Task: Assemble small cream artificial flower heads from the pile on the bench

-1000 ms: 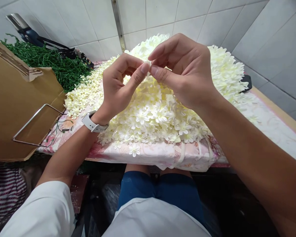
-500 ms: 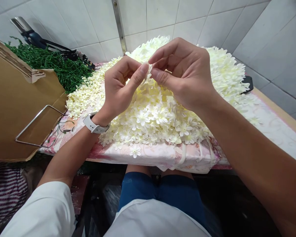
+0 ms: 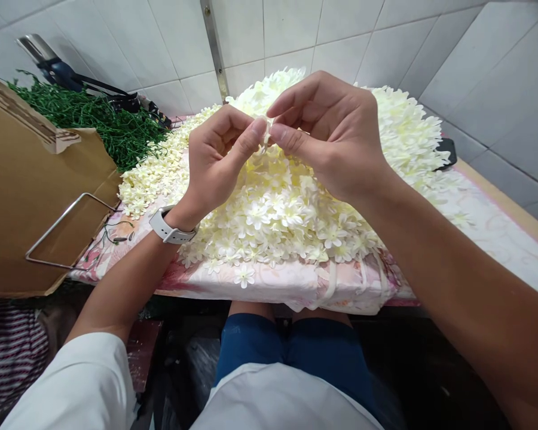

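Over a heap of cream-white artificial flowers (image 3: 291,218), my two hands meet fingertip to fingertip. My left hand (image 3: 222,152) pinches a small pale artificial flower (image 3: 268,132) between thumb and bent forefinger; a white watch band circles that wrist. From the right, the thumb and forefinger of my right hand (image 3: 336,134) come together at the same flower, its other fingers curled behind. Fingertips hide most of the flower. One loose flower (image 3: 244,276) lies by the table's front edge.
Green stems (image 3: 94,116) are piled at the back left, near a dark blue object with a silver end (image 3: 40,54). A cardboard box (image 3: 36,209) with a wire handle stands at left. A phone-like black object (image 3: 446,153) lies behind the flowers. White tiles back the floral-covered table (image 3: 497,221).
My fingertips have closed in slightly, and less of the small flower shows between them. The view has shifted a little; the heap looks the same.
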Demonstrator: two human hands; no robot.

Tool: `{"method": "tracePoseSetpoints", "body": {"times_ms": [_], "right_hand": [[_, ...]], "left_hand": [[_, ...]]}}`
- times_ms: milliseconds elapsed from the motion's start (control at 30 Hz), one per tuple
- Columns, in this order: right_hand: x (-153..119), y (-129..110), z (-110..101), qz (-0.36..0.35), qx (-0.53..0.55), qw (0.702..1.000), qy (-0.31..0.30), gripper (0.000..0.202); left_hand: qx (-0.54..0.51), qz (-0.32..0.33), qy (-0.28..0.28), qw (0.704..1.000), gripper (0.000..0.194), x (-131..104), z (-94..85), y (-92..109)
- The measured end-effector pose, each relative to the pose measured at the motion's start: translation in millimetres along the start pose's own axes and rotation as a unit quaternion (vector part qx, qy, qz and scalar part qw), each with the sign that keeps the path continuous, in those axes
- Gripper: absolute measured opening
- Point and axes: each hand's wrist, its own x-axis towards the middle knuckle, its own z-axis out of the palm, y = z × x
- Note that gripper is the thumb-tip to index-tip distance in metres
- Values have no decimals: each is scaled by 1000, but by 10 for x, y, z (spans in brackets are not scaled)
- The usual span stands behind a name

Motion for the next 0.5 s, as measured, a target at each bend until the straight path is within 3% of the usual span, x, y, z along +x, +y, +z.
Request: {"method": "tracePoseSetpoints", "body": {"times_ms": [267,500], "right_hand": [[5,25,9,-20,-31,999,1,24],[38,93,-11,-89,-21,996,12,23]], "left_hand": [[45,19,-21,999,23,-29,-30,9],[96,-61,23,993,31,-10,-31,93]]}}
